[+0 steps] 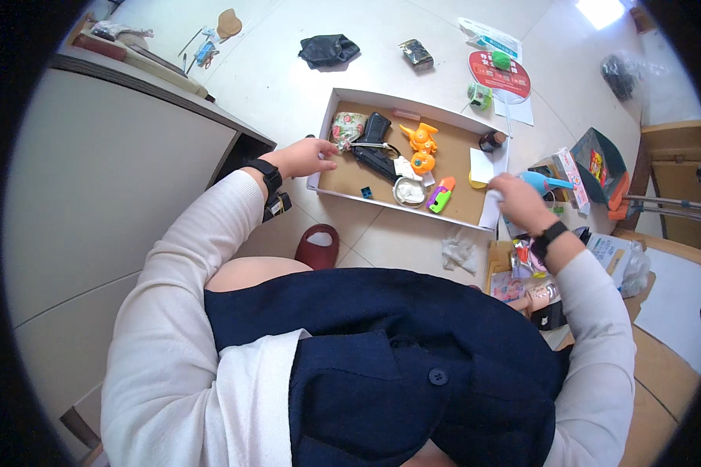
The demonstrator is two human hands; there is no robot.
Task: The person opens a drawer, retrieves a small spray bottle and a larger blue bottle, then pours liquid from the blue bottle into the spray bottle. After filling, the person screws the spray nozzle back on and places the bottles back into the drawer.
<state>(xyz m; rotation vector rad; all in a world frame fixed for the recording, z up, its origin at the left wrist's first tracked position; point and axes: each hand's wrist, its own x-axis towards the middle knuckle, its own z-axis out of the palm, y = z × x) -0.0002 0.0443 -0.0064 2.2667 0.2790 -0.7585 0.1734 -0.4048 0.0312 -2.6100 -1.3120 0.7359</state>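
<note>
A shallow white cardboard box [458, 119] with a brown inside lies before me, between my hands. At its left wall, my left hand [311, 159] grips the rim with fingers reaching inside. My right hand [517, 198] holds the right wall near the front corner and is slightly blurred. Inside are a black toy-like pistol [374, 154], a floral cloth item [348, 128], orange plastic toy figures [422, 140], a roll of white tape [410, 191], an orange, purple and green toy knife [441, 195], a small dark bottle [491, 141] and a white paper piece [481, 165].
On the tiled floor beyond lie a black plastic bag [328, 51], a dark packet [416, 55] and a red hand fan [498, 79]. A dustpan [600, 166] stands at right, near a clutter of packages [526, 274]. A grey cabinet [122, 157] borders the left; a red slipper [317, 248] is below.
</note>
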